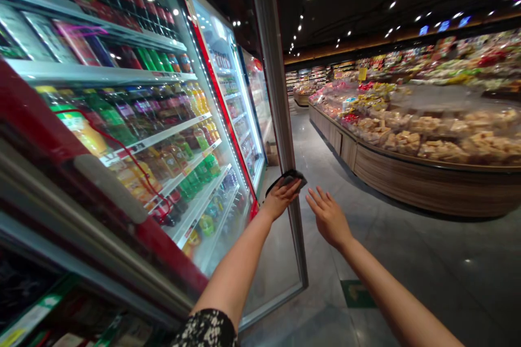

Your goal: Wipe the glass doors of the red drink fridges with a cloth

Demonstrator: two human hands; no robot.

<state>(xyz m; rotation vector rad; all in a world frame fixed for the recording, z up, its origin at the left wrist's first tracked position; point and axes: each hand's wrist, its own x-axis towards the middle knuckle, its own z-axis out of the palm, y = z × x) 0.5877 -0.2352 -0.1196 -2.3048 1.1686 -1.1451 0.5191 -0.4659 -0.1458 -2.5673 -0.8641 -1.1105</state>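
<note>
My left hand presses a dark cloth against the metal edge of an open glass fridge door; its fingers are curled over the cloth. My right hand hovers just right of the door edge, fingers stretched out and apart, holding nothing. Behind the door stands a red-framed drinks fridge with shelves of bottles.
More lit fridges line the left wall further back. A long curved wooden counter heaped with packaged snacks runs along the right. Grey tiled floor lies between them, with a green floor marking near my right arm.
</note>
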